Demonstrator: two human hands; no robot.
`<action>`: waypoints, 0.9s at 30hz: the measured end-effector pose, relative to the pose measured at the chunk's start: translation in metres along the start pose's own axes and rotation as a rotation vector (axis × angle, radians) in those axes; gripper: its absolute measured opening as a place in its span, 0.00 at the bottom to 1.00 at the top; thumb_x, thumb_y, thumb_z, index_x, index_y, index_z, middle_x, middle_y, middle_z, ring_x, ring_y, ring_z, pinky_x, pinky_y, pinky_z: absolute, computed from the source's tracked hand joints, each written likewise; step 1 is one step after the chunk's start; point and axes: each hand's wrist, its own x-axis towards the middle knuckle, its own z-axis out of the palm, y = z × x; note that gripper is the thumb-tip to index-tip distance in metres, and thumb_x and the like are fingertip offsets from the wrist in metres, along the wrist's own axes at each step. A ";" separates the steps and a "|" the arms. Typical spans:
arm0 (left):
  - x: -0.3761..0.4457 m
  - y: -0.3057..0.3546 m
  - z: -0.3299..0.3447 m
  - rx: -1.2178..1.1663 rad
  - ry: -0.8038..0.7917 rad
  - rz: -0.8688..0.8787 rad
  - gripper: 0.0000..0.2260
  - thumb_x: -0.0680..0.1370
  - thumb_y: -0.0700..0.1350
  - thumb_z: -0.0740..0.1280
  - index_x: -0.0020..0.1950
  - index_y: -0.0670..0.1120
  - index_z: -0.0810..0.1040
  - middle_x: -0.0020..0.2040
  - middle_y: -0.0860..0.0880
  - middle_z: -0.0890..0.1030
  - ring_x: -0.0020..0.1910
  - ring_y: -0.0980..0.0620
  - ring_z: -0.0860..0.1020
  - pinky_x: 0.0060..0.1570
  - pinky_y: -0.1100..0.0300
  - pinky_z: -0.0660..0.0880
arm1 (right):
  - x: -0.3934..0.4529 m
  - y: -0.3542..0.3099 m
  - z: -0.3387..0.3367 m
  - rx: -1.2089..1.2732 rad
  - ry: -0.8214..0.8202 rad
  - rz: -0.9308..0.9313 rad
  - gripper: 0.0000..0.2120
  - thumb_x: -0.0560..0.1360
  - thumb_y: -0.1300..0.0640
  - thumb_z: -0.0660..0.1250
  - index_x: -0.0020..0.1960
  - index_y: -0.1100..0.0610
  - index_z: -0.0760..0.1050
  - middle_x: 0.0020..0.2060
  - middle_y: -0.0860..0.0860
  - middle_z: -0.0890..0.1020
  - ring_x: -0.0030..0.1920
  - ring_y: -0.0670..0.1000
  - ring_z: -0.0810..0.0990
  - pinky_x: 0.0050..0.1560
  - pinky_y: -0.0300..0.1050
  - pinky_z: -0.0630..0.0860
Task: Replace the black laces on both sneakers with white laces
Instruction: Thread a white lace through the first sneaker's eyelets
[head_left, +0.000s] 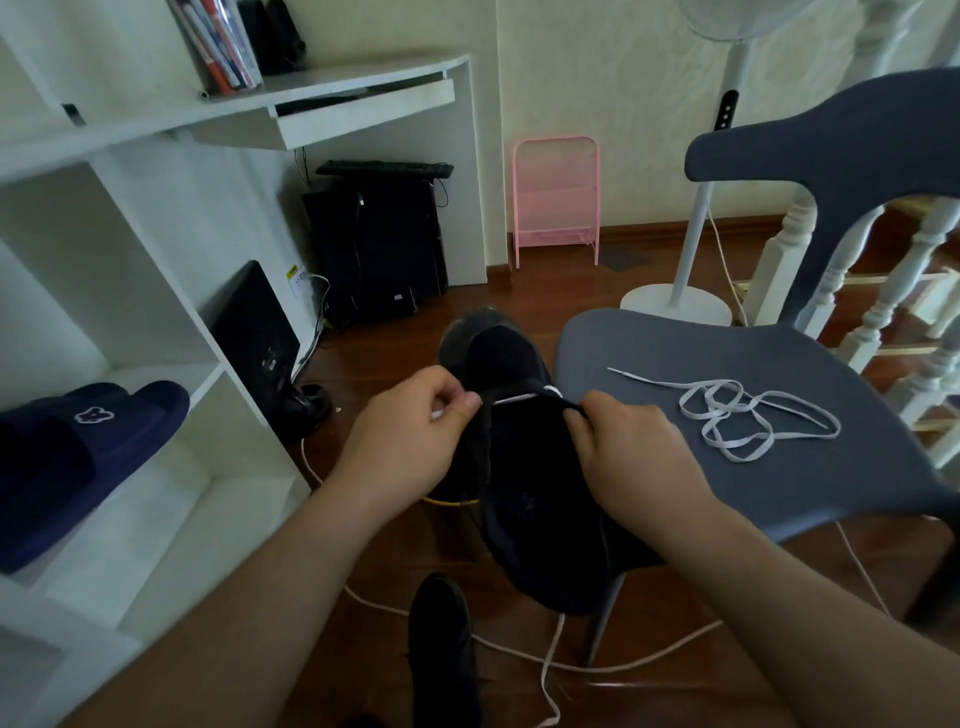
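Both hands, left hand and right hand, on sneaker beside chair edge

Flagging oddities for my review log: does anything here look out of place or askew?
Only minor clutter. A loose white lace lies tangled on the blue-grey chair seat, and the second black sneaker sits on the wooden floor among trailing white cords. Both fit a lace change in progress.
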 end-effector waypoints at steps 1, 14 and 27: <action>0.003 -0.004 -0.004 0.044 0.023 0.009 0.09 0.83 0.63 0.64 0.46 0.62 0.75 0.38 0.58 0.78 0.38 0.59 0.77 0.34 0.57 0.67 | 0.002 0.003 0.001 0.004 0.000 0.017 0.18 0.85 0.43 0.54 0.40 0.51 0.63 0.34 0.53 0.71 0.37 0.62 0.71 0.37 0.52 0.64; 0.012 -0.053 -0.033 0.292 0.027 -0.095 0.03 0.83 0.58 0.65 0.54 0.62 0.77 0.55 0.55 0.79 0.51 0.52 0.79 0.48 0.51 0.77 | 0.001 0.004 -0.001 0.155 -0.008 0.054 0.18 0.85 0.47 0.57 0.40 0.55 0.67 0.33 0.53 0.75 0.35 0.58 0.74 0.35 0.51 0.63; 0.005 -0.017 0.001 -0.212 0.067 0.026 0.13 0.82 0.67 0.60 0.50 0.60 0.76 0.41 0.58 0.80 0.40 0.58 0.79 0.40 0.52 0.77 | -0.012 -0.032 0.002 0.205 0.052 -0.129 0.18 0.85 0.46 0.57 0.39 0.48 0.60 0.30 0.48 0.72 0.30 0.52 0.72 0.29 0.47 0.60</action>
